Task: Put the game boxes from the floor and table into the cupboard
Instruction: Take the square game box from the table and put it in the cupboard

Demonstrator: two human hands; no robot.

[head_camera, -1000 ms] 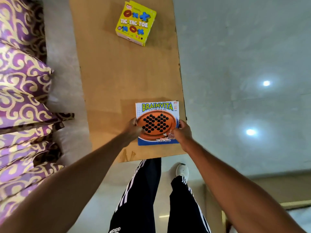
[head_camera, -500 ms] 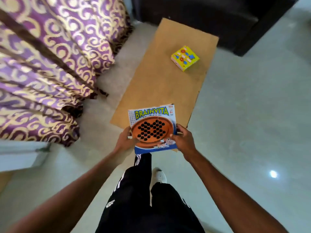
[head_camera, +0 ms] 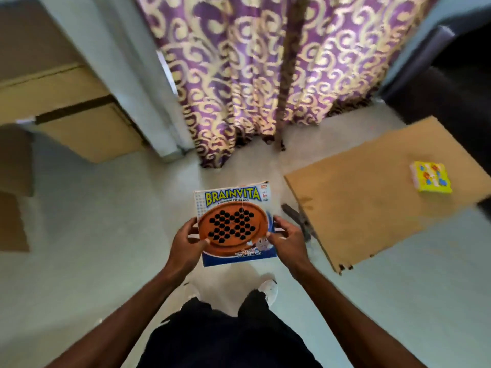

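Person is standing on the pale floor (head_camera: 93, 221), both arms reaching forward and down.

Brainvita box (head_camera: 233, 224): being held in the air between the two hands, above the floor and in front of the person's legs. It is touching neither the floor nor the table. Printed face is pointing up, title edge farthest from the person. It is sitting roughly level, tilted slightly.

Left hand (head_camera: 186, 245): gripping the box's left edge near the lower corner. Thumb is lying across the printed face beside the orange board picture; the other fingers are curling round the edge and going out of sight beneath.

Right hand (head_camera: 288, 241): gripping the right edge at about the same height. Thumb is pressing on the face, fingers are wrapping round the edge; their tips underneath are hidden.

Low brown table (head_camera: 372, 208): standing to the person's right, its near corner just beside the right hand but apart from it. A yellow game box (head_camera: 430, 177) is lying on the far part of the tabletop, well apart from the held box; its print is too blurred to read.

Surroundings: a purple curtain (head_camera: 252, 75) with cream swirls is hanging straight ahead, reaching the floor. A tan wooden unit (head_camera: 87, 128) is standing ahead to the left against the wall. A dark sofa (head_camera: 451, 83) is showing behind the table. Black trousers (head_camera: 225, 341) and one white shoe (head_camera: 268, 288) are showing below the box.
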